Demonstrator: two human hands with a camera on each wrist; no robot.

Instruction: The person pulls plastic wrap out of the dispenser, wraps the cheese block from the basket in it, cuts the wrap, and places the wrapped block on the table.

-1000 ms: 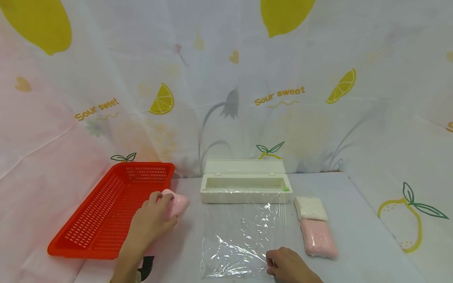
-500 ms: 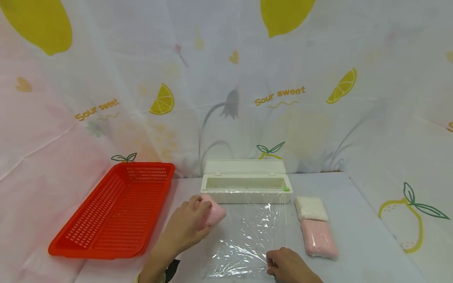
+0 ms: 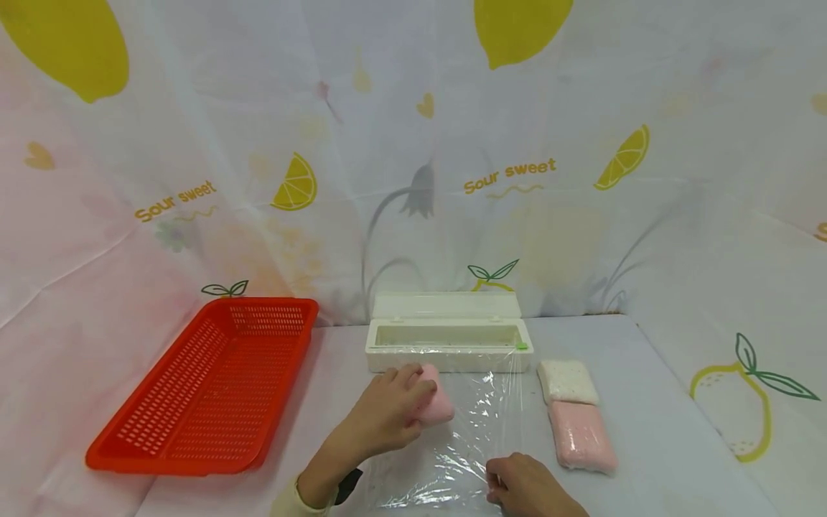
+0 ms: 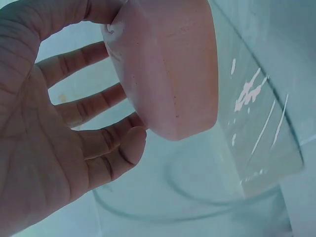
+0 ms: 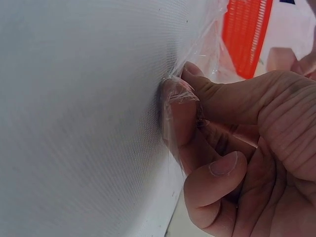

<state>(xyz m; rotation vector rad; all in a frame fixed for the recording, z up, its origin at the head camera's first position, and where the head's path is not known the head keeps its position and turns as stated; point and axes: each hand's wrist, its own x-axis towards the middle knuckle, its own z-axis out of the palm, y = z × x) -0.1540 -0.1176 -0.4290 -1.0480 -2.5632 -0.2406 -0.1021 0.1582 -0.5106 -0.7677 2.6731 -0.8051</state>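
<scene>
A smooth pink soap bar [image 3: 436,403] is gripped by my left hand [image 3: 386,415], over the middle of a sheet of clear cling film [image 3: 468,446]. In the left wrist view, the thumb and fingertips hold the bar's [image 4: 173,69] near side, away from the palm. The film runs forward from a white cling film dispenser [image 3: 449,361] whose lid stands up. At the sheet's near right corner, my right hand [image 3: 533,486] pinches the film. Its bunched edge [image 5: 180,91] shows between thumb and index finger in the right wrist view.
On the left stands a red perforated plastic basket [image 3: 220,395] with nothing in it. Right of the film lie two film-wrapped bars end to end, a white one [image 3: 568,382] and a pink one [image 3: 583,436]. A printed cloth [image 3: 581,237] hangs behind the table.
My left hand has carried the pink soap bar rightward from beside the basket to over the cling film. The right hand has kept its place at the film corner.
</scene>
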